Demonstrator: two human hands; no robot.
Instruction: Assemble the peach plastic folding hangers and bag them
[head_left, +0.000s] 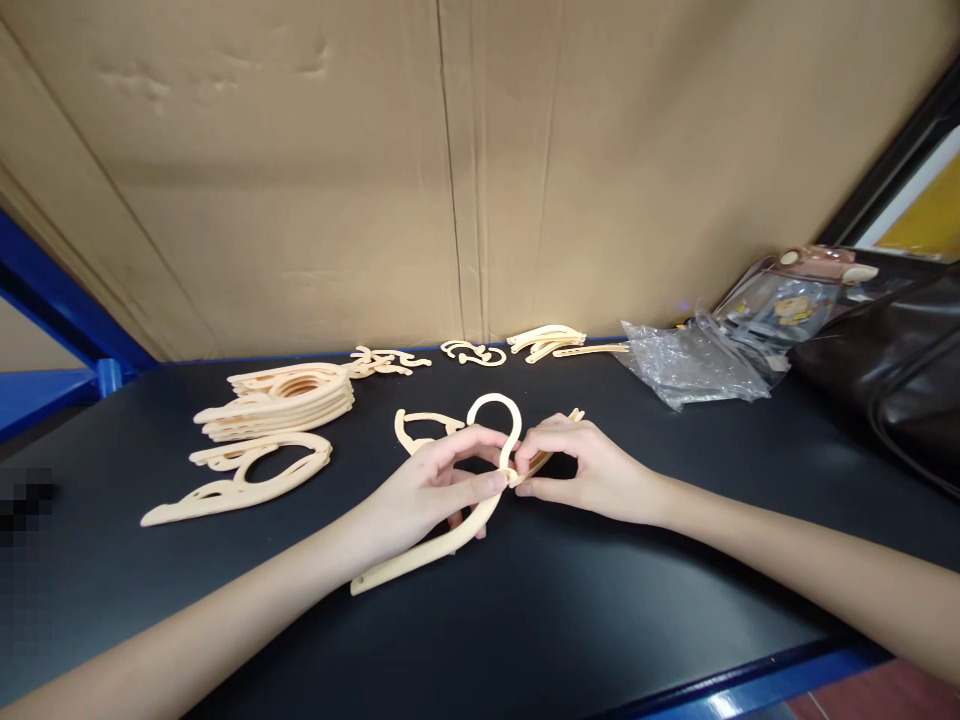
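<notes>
Near the middle of the black table [600, 600], both hands are on a cream plastic hanger piece with a curved hook [495, 402] pointing up and away. My left hand [442, 485] pinches it at the joint below the hook, and a long arm [420, 553] of it reaches down to the left. My right hand [574, 465] is closed on another cream part at the same joint, its tip showing behind the fingers. Just beyond my left hand lies another cream piece [405, 425], partly hidden by that hand.
Stacked cream hanger parts [277, 400] and a separate folded one [255, 480] lie at left. Small pieces [382, 360], hooks [476, 353] and curved arms [547, 340] line the back. Clear plastic bag [694, 360], transparent bottle [787, 300] and dark bag [892, 370] stand right, cardboard [337, 180] behind.
</notes>
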